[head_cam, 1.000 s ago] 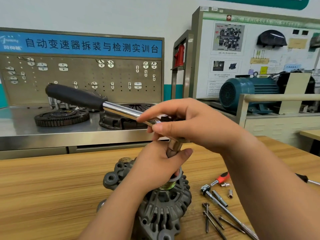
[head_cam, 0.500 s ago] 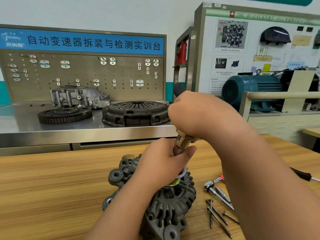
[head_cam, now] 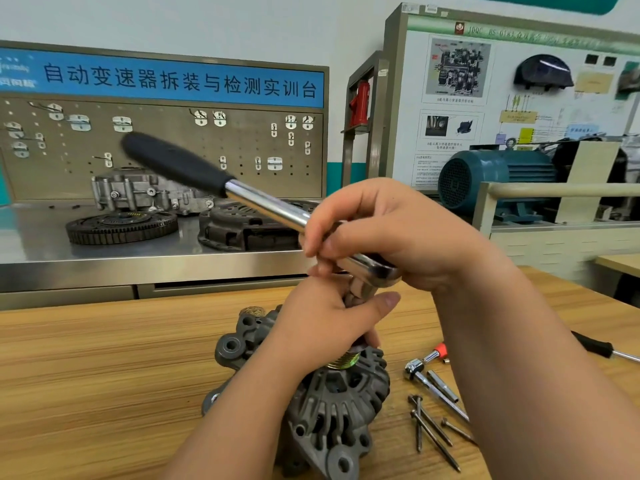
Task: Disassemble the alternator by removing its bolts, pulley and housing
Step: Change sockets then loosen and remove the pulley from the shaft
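A grey alternator (head_cam: 332, 407) stands on the wooden table (head_cam: 104, 375) with its pulley (head_cam: 343, 362) facing up. My left hand (head_cam: 322, 323) grips the pulley and the socket above it; most of the pulley is hidden under the fingers. A chrome ratchet wrench (head_cam: 263, 206) with a black handle sits on the socket, its handle pointing up and to the far left. My right hand (head_cam: 391, 233) holds the ratchet's head, fingers curled over it. Several long through bolts (head_cam: 433, 431) lie on the table to the right of the alternator.
A small ratchet with extension bar (head_cam: 433, 386) and a red-handled tool (head_cam: 438, 351) lie right of the alternator, a black-handled screwdriver (head_cam: 602, 348) further right. Behind, a steel bench holds a flywheel (head_cam: 121, 226), a clutch cover (head_cam: 249, 226) and a metal housing (head_cam: 138, 192). A blue motor (head_cam: 491, 181) stands at the back right.
The ratchet handle has swung back out to the far left, from hidden behind my right hand half a second ago. My left hand stays on the pulley.
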